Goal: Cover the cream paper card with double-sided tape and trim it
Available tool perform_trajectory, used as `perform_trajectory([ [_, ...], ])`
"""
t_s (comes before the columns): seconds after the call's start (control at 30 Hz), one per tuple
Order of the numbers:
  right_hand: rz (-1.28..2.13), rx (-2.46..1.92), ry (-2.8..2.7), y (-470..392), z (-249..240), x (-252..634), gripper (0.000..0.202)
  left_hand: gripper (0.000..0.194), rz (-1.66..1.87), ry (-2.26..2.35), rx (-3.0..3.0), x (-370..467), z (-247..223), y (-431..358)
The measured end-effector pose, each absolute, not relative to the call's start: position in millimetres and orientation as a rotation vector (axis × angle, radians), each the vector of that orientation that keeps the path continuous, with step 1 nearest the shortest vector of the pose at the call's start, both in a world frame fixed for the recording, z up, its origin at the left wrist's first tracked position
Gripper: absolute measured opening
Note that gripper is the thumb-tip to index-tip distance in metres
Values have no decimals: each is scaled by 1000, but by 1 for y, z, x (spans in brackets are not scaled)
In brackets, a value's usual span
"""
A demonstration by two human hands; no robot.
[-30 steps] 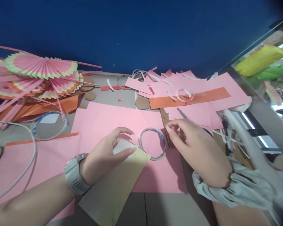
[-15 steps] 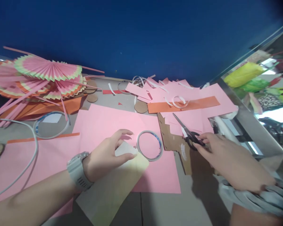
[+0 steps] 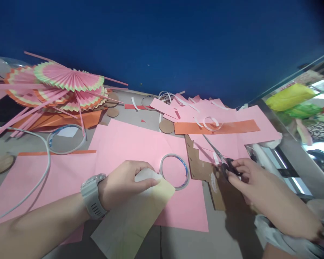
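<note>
My left hand, with a grey watch at the wrist, pinches the upper corner of a pale yellow-white paper. That paper lies slanted over a large pink sheet. A roll of double-sided tape rests on the pink sheet, just right of the left fingertips. At the right, my right hand has its fingers closed on the dark handles of a pair of scissors. The blades point up and left, over pink scraps and beside brown cardboard.
Pleated paper fans are piled at the left back, behind another tape ring and a white cable. Pink scraps and an orange strip lie at the right back. A blue surface rises behind.
The view has shifted slightly, so most things sit farther right. My right fingers have closed further round the scissors' handles. My left thumb and fingers have drawn together on the paper.
</note>
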State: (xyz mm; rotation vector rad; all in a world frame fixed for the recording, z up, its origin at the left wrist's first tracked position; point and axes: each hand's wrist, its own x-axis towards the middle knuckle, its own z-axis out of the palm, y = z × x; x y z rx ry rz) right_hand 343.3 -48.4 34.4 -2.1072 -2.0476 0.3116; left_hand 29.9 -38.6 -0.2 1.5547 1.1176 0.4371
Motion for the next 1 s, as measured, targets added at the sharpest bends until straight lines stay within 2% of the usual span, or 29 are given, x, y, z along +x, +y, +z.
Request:
perform_trajectory([
  [0.13, 1035, -1942, -1880, -52, 33, 332, 16, 20, 387, 1123, 1530, 29, 5, -36],
  [0.23, 1577, -1792, -1932, -54, 32, 320, 15, 22, 331, 1132, 1488, 28, 6, -34],
  [0.37, 2051, -1683, -1893, -54, 34, 312, 20, 32, 362, 1147, 1412, 26, 1, -35],
  [0.47, 2210, -1624, -1803, -54, 36, 310, 15, 33, 365, 1156, 1386, 26, -1, -37],
  [0.57, 2226, -1643, -1793, -53, 34, 312, 12, 30, 369, 1153, 1357, 26, 0, -37],
  [1.0, 2367, -1612, -1770, -48, 26, 314, 15, 27, 339, 1114, 1324, 25, -2, -37],
])
